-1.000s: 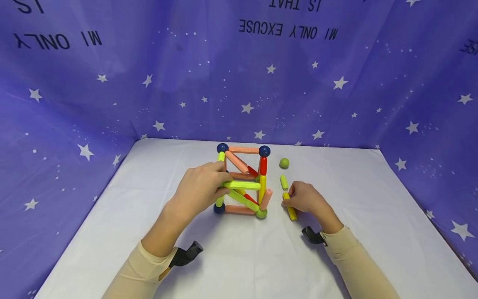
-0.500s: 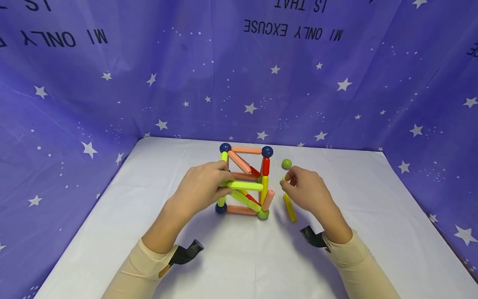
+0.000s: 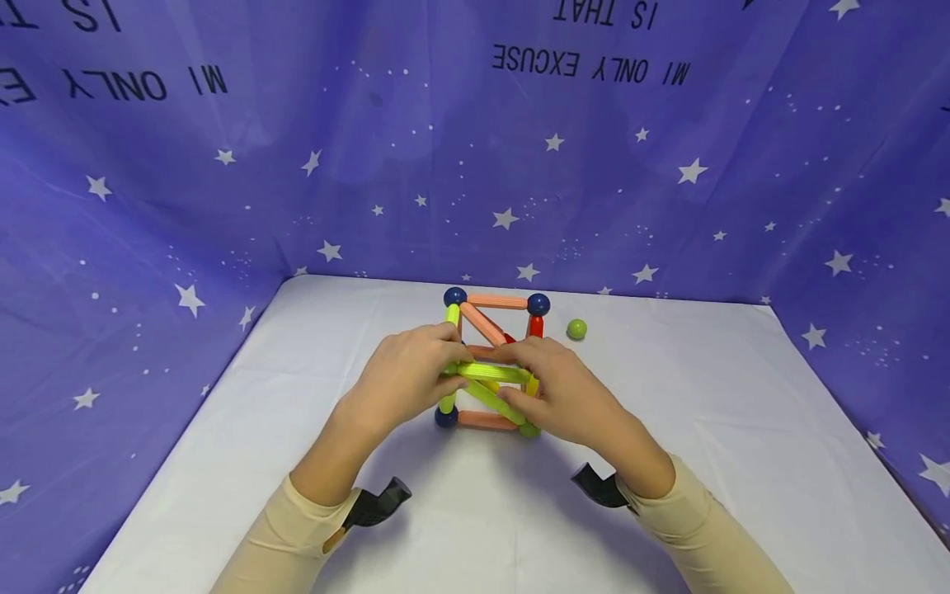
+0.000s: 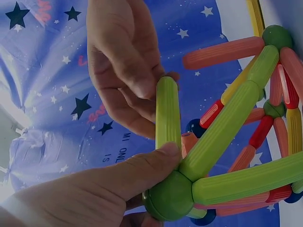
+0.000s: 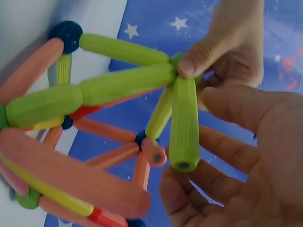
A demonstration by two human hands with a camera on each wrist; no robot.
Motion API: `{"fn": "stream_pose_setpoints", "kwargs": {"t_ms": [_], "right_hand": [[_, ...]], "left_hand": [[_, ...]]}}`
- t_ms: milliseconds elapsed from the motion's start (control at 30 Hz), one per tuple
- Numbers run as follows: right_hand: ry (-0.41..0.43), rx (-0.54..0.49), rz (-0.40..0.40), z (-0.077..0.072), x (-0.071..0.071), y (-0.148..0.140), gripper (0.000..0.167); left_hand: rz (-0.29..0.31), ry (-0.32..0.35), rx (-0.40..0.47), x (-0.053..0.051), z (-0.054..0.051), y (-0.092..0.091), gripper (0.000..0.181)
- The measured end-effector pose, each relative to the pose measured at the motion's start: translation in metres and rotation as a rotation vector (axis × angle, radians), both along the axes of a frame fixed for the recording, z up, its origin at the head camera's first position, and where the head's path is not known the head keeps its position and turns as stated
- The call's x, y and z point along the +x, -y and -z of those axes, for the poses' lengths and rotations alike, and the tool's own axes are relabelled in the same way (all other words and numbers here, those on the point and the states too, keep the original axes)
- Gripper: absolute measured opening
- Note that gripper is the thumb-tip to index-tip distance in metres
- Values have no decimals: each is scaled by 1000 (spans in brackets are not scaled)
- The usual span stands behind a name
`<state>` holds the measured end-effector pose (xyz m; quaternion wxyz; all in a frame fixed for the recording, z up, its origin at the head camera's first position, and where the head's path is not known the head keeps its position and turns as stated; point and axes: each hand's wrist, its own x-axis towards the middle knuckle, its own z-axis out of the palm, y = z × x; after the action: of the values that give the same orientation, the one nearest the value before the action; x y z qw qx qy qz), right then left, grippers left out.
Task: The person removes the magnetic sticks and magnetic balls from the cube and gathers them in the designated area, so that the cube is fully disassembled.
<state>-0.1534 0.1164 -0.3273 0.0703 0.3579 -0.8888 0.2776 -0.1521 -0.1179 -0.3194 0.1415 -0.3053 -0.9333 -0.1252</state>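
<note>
A frame of magnetic rods and balls, with a salmon rod [image 3: 496, 302] and a blue ball [image 3: 538, 304] at its far side, stands on the table. At its near left, my left hand [image 3: 408, 363] grips a green ball [image 4: 173, 196], its thumb over the base of a lime-green rod [image 4: 168, 111]. That rod points right, and its tip shows a metal dot in the right wrist view. My right hand [image 3: 552, 388] is at the rod's free end, fingers spread behind it and thumb apart. No piece shows inside the right hand.
A loose green ball [image 3: 576, 329] lies on the white tablecloth [image 3: 668, 396], right of the frame. Purple star-printed cloth [image 3: 505, 165] hangs behind and at both sides. Several rods and balls of the frame lie close around both hands.
My right hand went from the yellow rod to the short green rod, then left to the frame. Both loose rods are out of sight now. The left hand keeps its grip.
</note>
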Motion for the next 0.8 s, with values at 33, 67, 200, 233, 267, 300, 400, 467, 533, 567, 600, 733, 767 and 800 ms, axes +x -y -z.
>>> {"fn": "stream_pose_setpoints", "kwargs": {"t_ms": [33, 67, 200, 233, 267, 300, 400, 467, 533, 567, 600, 733, 767, 800], "right_hand": [[-9, 8, -8, 1, 0, 2, 41], [-23, 18, -13, 2, 1, 3, 42], [-75, 39, -42, 4, 2, 6, 36], [-82, 42, -54, 4, 2, 7, 34], [-87, 44, -67, 4, 2, 7, 33], [-86, 44, -78, 3, 2, 7, 31], [-73, 65, -107, 3, 3, 9, 27], [-63, 96, -122, 4, 5, 9, 26], [-55, 123, -129, 7, 7, 8, 25], [-50, 132, -128, 8, 8, 7, 25], [-48, 133, -126, 10, 9, 5, 25], [-43, 102, -106, 10, 14, -2, 25], [-45, 93, -103, 9, 15, -5, 26], [-50, 81, -101, 7, 15, -8, 26]], "left_hand": [[1, 4, -1, 0, 0, 0, 22], [3, 10, -1, 0, 0, 0, 22], [25, 29, 6, 1, -1, 1, 22], [33, 34, 11, 2, -2, 2, 23], [41, 39, 15, 2, -2, 2, 23], [49, 46, 22, 2, -3, 3, 23], [58, 65, 37, 3, -4, 5, 24], [55, 77, 37, 3, -4, 6, 25], [49, 86, 31, 4, -4, 6, 25], [45, 90, 27, 4, -4, 6, 25], [44, 93, 24, 4, -4, 6, 25], [36, 94, 15, 4, -5, 6, 25], [35, 91, 13, 3, -5, 6, 24], [34, 87, 12, 3, -6, 6, 24]]}}
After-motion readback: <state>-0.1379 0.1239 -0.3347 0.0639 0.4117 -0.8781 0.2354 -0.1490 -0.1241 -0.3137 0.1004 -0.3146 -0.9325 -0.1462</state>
